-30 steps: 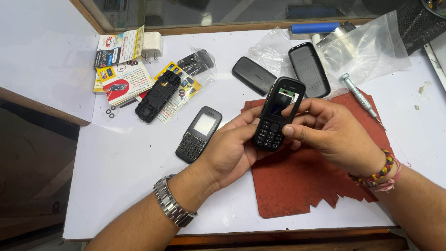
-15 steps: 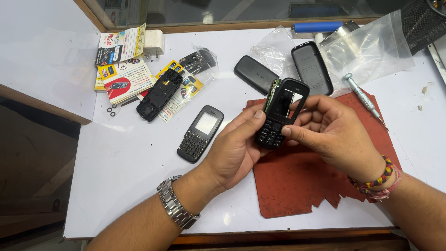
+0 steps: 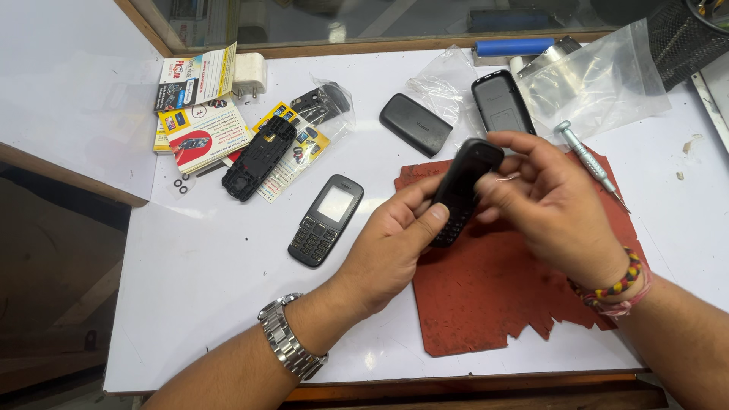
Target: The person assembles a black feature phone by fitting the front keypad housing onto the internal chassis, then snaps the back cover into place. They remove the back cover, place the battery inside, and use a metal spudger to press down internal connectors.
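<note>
held above the red mat (image 3: 501, 304): a black keypad phone (image 3: 461, 190), tilted, top end up and away, keypad end low near the left thumb. left hand (image 3: 387, 250) under and beside the phone's lower half, fingers closed around it, thumb pressed along its near edge. right hand (image 3: 550, 209) over the phone's upper half, fingers narrow and pinched on its top end, thumb against the side. phone well clear of the desk (image 3: 228, 304), caught between both hands. metal watch (image 3: 288, 345) on the left wrist, beaded and thread bands (image 3: 615, 292) on the right wrist.

on the white desk, left of the hands: a second black keypad phone (image 3: 326, 220) lying flat, screen up, apart from the mat. further left and back: a black inner phone frame (image 3: 258, 157) resting on printed leaflets (image 3: 201, 133), a white plug adapter (image 3: 249, 74) just behind them, a small clear bag with dark parts (image 3: 323, 102) beside the frame. two tiny black rings (image 3: 180, 185) near the leaflets' lower edge.

behind the hands: a black back cover (image 3: 416, 124) lying flat, another black phone shell (image 3: 497, 102) partly on clear plastic bags (image 3: 600, 76). a silver screwdriver (image 3: 588, 159) lying across the mat's far right corner, tip toward the near right. blue-handled tool (image 3: 516, 46) at the desk's back edge. black mesh holder (image 3: 687, 34) at the far right corner, partly cut off.
</note>
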{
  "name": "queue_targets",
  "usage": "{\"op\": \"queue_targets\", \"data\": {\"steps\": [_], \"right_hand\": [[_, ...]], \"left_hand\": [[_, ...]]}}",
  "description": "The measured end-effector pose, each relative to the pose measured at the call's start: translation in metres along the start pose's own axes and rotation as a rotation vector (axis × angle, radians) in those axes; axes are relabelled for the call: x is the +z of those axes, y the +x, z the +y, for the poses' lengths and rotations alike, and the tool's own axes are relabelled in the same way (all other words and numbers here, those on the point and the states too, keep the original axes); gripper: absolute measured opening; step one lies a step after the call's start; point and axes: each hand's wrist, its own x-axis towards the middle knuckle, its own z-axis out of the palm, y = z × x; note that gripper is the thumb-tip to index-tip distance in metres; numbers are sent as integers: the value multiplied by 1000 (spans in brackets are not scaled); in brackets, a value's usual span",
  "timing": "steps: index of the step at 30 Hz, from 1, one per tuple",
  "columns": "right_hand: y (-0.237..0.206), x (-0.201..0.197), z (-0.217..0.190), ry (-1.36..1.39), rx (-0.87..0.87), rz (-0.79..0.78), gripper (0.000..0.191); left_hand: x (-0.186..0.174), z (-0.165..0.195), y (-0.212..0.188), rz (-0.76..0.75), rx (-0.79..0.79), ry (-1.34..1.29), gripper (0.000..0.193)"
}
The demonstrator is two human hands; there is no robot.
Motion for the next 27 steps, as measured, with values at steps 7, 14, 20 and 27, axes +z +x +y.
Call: {"op": "queue_targets", "data": {"steps": [7, 14, 20, 27], "right_hand": [[-3, -20, 2, 22, -147, -25, 30], [-14, -26, 5, -48, -388, -82, 25], [-16, -29, 3, -124, -529, -114, 23], [-20, -14, -10, -447, -770, -75, 28]], "left_hand": [[5, 7, -7, 10, 216, 348, 43], [3, 12, -11, 31, 339, 453, 37], [-2, 16, -14, -49, 374, 409, 32], [2, 20, -16, -7, 633, 766, 38]]}}
